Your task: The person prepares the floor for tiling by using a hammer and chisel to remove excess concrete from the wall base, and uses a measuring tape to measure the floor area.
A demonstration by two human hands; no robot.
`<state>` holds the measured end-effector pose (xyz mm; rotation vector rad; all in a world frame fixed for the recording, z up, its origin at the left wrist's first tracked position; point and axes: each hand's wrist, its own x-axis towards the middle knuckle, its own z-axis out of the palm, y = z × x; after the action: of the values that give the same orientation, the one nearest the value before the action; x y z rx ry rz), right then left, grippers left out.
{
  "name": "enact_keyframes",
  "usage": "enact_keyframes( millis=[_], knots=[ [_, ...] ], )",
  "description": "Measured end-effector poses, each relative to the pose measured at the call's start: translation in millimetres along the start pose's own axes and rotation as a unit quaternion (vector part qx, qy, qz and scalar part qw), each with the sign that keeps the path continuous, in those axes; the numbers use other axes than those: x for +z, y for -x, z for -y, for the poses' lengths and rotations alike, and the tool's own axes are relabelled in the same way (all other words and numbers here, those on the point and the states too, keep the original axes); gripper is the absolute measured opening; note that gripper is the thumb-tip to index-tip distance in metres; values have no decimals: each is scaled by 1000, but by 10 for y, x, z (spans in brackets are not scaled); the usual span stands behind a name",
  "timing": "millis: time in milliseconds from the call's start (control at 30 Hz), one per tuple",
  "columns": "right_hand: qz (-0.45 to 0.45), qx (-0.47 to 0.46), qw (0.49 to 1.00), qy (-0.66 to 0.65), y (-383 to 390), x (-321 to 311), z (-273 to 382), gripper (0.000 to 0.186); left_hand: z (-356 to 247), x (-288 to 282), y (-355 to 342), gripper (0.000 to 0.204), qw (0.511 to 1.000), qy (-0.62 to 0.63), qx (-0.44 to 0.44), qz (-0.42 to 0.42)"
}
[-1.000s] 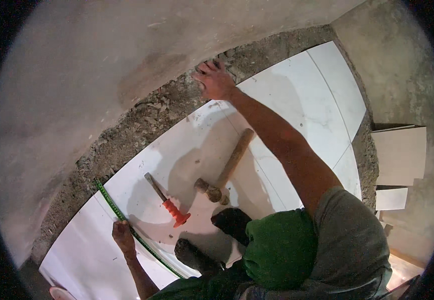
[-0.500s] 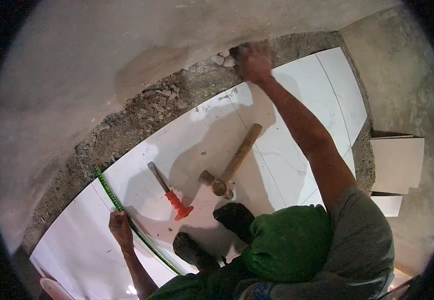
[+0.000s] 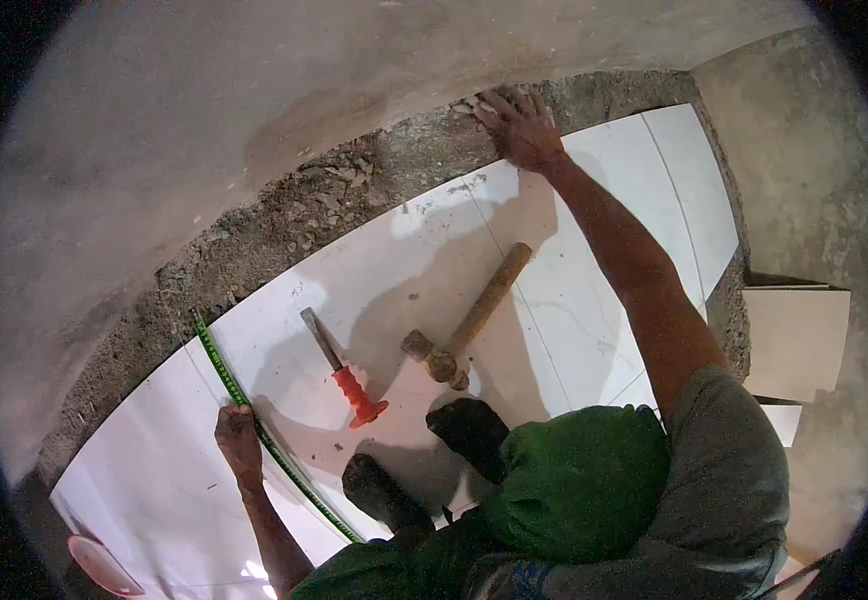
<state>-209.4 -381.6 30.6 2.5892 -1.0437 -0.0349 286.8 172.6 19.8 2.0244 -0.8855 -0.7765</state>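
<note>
My left hand (image 3: 238, 440) is closed on a green measuring tape (image 3: 272, 445) that runs over the white floor tiles (image 3: 394, 270). Its far end lies at the rubble strip (image 3: 299, 205) along the wall. My right hand (image 3: 521, 130) reaches far up to that strip, fingers spread against the rubble beside some pale stone pieces (image 3: 467, 104). Between my arms, a cold chisel (image 3: 339, 370) with a red hand guard lies on the tiles. To its right rests a hammer (image 3: 474, 315) with a wooden handle, head toward me.
A rough plaster wall (image 3: 154, 130) rises beyond the rubble, and another wall (image 3: 804, 150) stands at the right. Cut pale tiles (image 3: 794, 335) lean there. My dark shoes (image 3: 469, 435) are on the tiles near the tools. A pale, red-rimmed object (image 3: 102, 565) sits at lower left.
My right hand, blurred before, now shows spread fingers at the rubble, and a dark patch beside it is gone. My left hand stays on the measuring tape. The view has shifted slightly.
</note>
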Motion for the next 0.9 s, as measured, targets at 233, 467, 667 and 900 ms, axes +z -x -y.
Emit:
enact_keyframes(
  millis=[233,467,667,900],
  knots=[
    [37,20,986,-162,698,278,-37,63,-328,74,9,24,999,-3,-36,25],
    [-45,174,982,-57,429,210,-403,37,-396,108,28,26,999,30,-3,25],
    [8,31,984,-175,457,0,697,38,-312,88,159,29,999,19,0,46],
    [-68,-138,953,-262,1365,-463,1787,24,-919,264,399,27,990,-51,-17,132]
  ],
)
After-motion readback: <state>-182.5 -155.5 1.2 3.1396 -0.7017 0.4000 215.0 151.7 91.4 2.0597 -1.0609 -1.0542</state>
